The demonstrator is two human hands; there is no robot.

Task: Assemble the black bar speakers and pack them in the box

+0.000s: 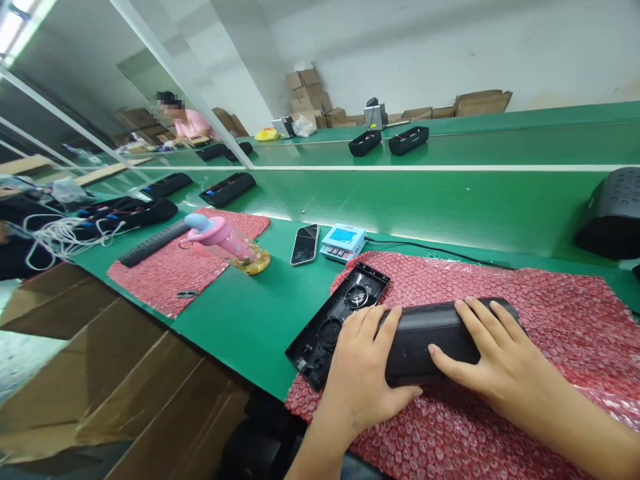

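Observation:
A long black portable speaker (417, 347) lies on red bubble wrap in front of me, with a tiny blue light on its near face. My left hand (367, 360) wraps around its left end, the thumb along the lower edge. Over the right part, my right hand (493, 350) holds the speaker, fingers on top and thumb on the near face, close to the blue light. Just left of it rests an open black casing (345, 297) with two round parts inside, partly hidden behind my left hand.
Red bubble wrap (565, 320) covers the bench. Behind are a light-blue device (344, 241) with a black cable and a phone (305, 244). Further left stand a pink-topped bottle (233, 247) and a dark bar (155, 243). Several black shells sit beyond; a person (193, 125) works far left.

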